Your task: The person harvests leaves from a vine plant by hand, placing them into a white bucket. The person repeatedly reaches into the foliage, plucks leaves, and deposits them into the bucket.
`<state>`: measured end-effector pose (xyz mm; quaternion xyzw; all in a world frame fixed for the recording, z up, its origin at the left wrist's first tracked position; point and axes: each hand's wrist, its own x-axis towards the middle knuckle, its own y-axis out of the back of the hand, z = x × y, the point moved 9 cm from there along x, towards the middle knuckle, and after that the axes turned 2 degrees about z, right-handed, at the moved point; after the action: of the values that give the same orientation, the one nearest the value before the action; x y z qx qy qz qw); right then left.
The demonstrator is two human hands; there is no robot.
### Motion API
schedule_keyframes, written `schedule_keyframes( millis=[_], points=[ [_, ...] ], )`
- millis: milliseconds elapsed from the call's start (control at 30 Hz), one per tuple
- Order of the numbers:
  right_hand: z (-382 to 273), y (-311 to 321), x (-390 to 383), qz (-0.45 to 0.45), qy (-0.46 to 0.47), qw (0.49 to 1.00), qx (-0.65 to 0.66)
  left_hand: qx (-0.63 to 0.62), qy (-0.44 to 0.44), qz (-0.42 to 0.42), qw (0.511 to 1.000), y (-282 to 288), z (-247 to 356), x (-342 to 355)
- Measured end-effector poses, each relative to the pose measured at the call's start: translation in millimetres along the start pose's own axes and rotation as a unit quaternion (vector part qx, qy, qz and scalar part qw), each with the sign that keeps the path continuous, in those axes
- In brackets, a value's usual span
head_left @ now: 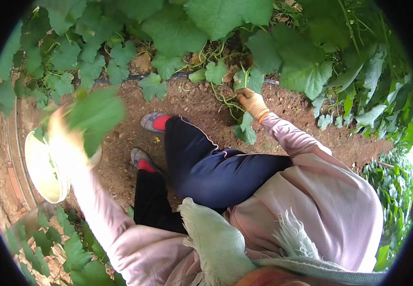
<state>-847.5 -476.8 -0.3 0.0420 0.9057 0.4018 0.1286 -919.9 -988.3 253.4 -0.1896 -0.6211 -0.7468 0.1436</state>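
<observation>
My left hand [68,143], overexposed and smeared by motion, is over the rim of a pale bucket [34,164]. A broad green leaf [99,114], blurred as well, moves with this hand and appears gripped in it; the fingers themselves are hard to make out. To the right, my right hand [253,102], in a pale glove with an orange cuff, is closed around a thin vine stem [246,77] at the edge of the plants. Just below its wrist hangs a small leaf [245,127].
Large-leaved vines [178,28] run along the far side, with a dark drip pipe [135,77] at their base. Bare brown soil [187,99] lies around my shoes [150,122]. More leafy plants [73,250] grow at the lower left and at the right.
</observation>
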Motion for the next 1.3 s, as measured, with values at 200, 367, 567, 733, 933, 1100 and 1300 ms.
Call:
schedule_keyframes(
  millis=[200, 367, 567, 733, 933, 1100, 1300],
  points=[
    [17.8, -5.0, 21.7, -0.005, -0.009, 0.999, 0.037, 0.135, 0.241, 0.085, 0.957, 139.8, -211.1, -44.3],
    [-0.8, -13.5, 105.5, 0.110, 0.060, 0.992, -0.031, 0.418, 0.305, -0.251, 0.818, 47.0, -301.3, -102.5],
    [-28.6, -63.9, 206.5, -0.074, 0.043, 0.963, -0.257, 0.316, 0.072, -0.144, 0.935, 4.7, -201.8, -35.9],
    [0.6, -93.4, 203.2, -0.278, 0.115, 0.848, -0.437, 0.147, 0.076, -0.118, 0.979, -23.2, -25.0, -20.0],
    [23.5, -56.0, 195.1, -0.175, 0.006, 0.974, -0.144, 0.082, 0.008, -0.194, 0.978, -89.5, 46.1, -37.6],
    [-27.5, -62.7, 137.6, -0.257, 0.060, 0.913, -0.311, -0.020, -0.012, -0.286, 0.958, -142.5, 98.8, -75.9],
    [-1.7, -92.0, 132.1, -0.274, 0.159, 0.808, -0.497, -0.017, -0.045, -0.329, 0.943, -147.1, 138.9, -84.2]
  ],
)
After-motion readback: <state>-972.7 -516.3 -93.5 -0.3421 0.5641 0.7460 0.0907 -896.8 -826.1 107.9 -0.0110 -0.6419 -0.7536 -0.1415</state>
